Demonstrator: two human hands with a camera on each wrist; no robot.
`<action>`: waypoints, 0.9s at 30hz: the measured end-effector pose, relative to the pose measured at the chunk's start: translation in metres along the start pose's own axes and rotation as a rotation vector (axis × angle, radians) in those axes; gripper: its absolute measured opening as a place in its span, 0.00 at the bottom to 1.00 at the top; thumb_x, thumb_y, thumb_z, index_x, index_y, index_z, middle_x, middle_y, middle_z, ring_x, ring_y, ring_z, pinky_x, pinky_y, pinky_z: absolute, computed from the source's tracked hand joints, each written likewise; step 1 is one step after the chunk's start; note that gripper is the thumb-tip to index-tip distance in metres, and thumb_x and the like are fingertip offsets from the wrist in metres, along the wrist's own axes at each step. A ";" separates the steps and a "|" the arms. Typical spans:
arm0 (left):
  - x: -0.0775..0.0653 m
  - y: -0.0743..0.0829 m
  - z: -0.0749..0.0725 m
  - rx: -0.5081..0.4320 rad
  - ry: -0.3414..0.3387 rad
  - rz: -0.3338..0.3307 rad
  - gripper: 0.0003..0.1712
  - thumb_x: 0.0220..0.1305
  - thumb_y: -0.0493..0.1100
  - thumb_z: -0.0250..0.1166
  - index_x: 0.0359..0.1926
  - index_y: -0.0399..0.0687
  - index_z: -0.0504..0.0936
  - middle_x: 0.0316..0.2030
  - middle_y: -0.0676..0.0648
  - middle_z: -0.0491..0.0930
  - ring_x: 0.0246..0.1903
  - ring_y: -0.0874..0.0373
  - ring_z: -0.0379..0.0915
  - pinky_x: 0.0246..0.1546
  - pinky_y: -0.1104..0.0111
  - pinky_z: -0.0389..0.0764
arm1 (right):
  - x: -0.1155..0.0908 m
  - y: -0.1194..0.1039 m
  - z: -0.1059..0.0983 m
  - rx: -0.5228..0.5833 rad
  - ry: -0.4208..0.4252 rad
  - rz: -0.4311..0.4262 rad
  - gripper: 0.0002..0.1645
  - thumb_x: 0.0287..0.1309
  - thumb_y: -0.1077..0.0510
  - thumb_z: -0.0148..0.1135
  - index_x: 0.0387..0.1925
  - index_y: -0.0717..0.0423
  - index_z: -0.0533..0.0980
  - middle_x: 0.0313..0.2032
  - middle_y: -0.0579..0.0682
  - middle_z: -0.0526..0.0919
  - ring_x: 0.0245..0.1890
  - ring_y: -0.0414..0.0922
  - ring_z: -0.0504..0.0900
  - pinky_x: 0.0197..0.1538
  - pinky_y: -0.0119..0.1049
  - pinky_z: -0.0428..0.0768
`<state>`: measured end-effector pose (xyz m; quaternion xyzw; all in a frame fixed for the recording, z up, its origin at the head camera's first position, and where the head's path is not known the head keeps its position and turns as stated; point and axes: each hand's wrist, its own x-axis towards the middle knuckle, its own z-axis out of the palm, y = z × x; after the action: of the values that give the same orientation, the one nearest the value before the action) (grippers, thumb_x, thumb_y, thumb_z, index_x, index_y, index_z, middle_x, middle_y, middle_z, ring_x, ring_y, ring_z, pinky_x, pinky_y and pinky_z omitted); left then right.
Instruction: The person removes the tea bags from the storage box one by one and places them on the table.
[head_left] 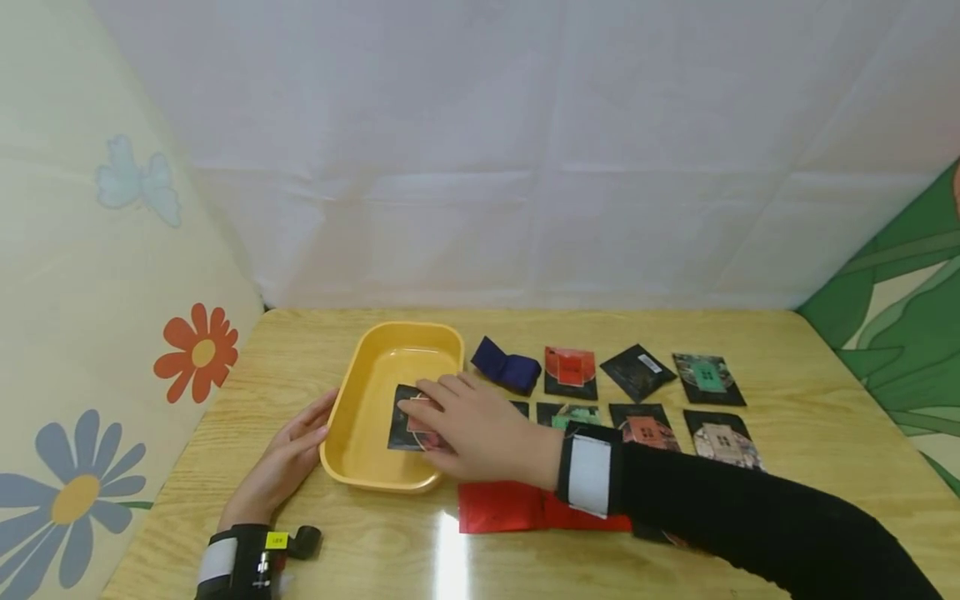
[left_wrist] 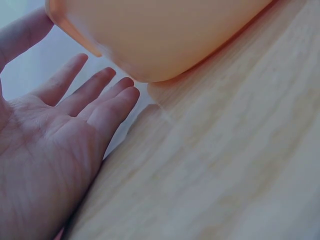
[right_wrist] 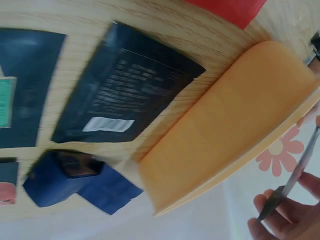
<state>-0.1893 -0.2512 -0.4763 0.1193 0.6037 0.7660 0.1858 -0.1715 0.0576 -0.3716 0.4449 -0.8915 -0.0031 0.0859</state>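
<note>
A black flat packet (head_left: 401, 423) with a red label is gripped by my right hand (head_left: 480, 429) above the yellow plastic tray (head_left: 363, 417). In the right wrist view the packet (right_wrist: 286, 188) appears edge-on between thumb and fingers of the right hand (right_wrist: 295, 216). My left hand (head_left: 288, 458) is at the tray's left side, touching its rim. The left wrist view has that hand (left_wrist: 55, 130) with its thumb on the rim and its other fingers extended beside the tray wall (left_wrist: 165, 40). No other packet is visible in the tray.
Right of the tray lie a dark blue folded packet (head_left: 506, 367), black packets with red (head_left: 570, 375) and green (head_left: 707, 377) labels, and one black packet back side up (head_left: 637, 372). A red packet (head_left: 498, 507) lies under the right forearm. A white cloth (head_left: 525, 167) hangs behind the table.
</note>
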 end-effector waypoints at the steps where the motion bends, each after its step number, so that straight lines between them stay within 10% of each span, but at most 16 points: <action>1: 0.000 0.000 0.000 0.000 0.000 0.002 0.35 0.76 0.36 0.48 0.77 0.33 0.44 0.73 0.43 0.55 0.63 0.68 0.66 0.60 0.71 0.70 | -0.004 0.001 0.000 0.007 0.005 -0.004 0.36 0.64 0.39 0.57 0.70 0.45 0.67 0.65 0.52 0.71 0.62 0.47 0.70 0.67 0.45 0.65; 11: -0.002 0.000 -0.001 0.027 0.021 -0.019 0.34 0.76 0.38 0.49 0.77 0.40 0.48 0.72 0.41 0.55 0.62 0.66 0.67 0.59 0.71 0.70 | -0.037 0.011 -0.009 -0.002 0.062 -0.041 0.39 0.59 0.38 0.64 0.69 0.46 0.69 0.66 0.56 0.71 0.63 0.52 0.71 0.65 0.48 0.68; 27: -0.002 0.001 0.002 0.012 0.026 -0.008 0.34 0.76 0.37 0.48 0.77 0.35 0.46 0.64 0.57 0.66 0.62 0.66 0.68 0.59 0.71 0.71 | -0.111 0.026 -0.009 0.024 -0.096 -0.012 0.40 0.63 0.38 0.61 0.72 0.46 0.65 0.69 0.57 0.66 0.64 0.54 0.70 0.64 0.53 0.69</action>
<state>-0.1869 -0.2506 -0.4750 0.1083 0.6111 0.7631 0.1804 -0.1258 0.1622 -0.3775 0.4506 -0.8918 -0.0143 0.0378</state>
